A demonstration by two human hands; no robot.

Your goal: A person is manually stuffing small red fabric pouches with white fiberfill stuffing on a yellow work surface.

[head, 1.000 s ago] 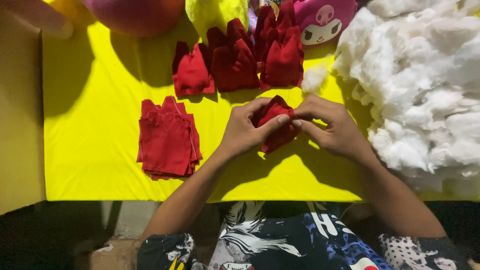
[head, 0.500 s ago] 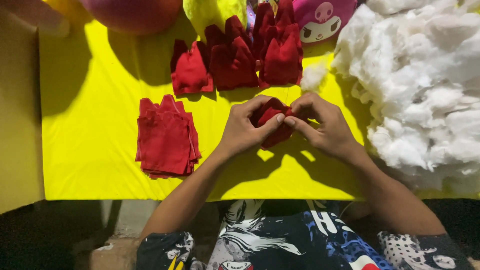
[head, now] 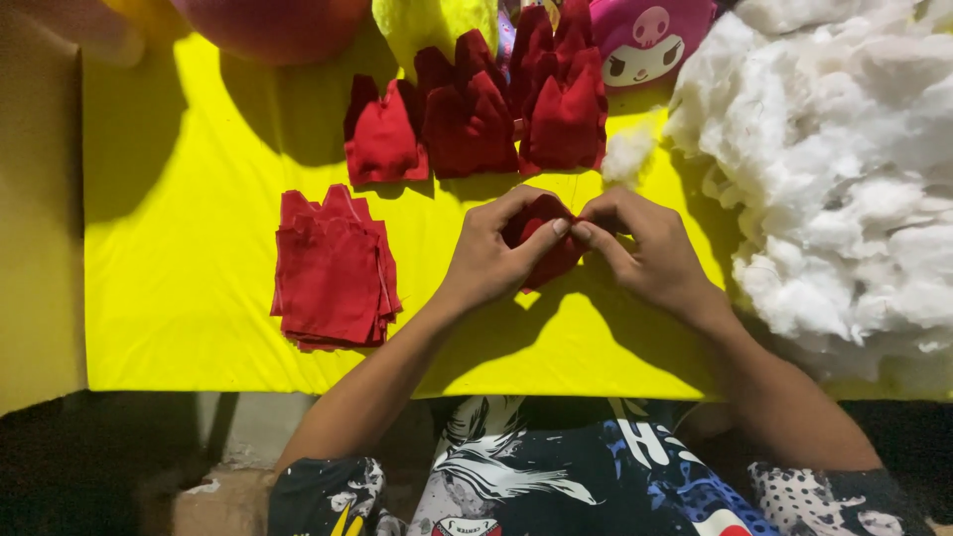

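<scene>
A bench covered with a bright yellow cloth [head: 199, 298] fills the frame, seen from above in dim light; the person's patterned clothing shows along the bottom edge.

At centre, the left hand [head: 491, 263] and right hand [head: 650, 258] meet around one small red fabric piece [head: 541, 243], lifted just off the cloth. Both grips are pressed together, thumb and forefinger of each hand pinching the top edge of the piece, fingertips almost touching. This looks like the stuffing or closing step on one piece; the fingers hide its opening, so which of the two cannot be told. The next move would call for fine fingertip work at that edge.

To the left, a flat stack of red fabric pieces [head: 333, 268] lies on the cloth; its layers are too close to count. In the upper middle sit about three plump red pieces [head: 472, 119], overlapping. A large heap of white stuffing [head: 844, 169] fills the right side, with one small white tuft [head: 627, 154] beside it. One pink plush face [head: 645, 40] peeks in at top.
</scene>
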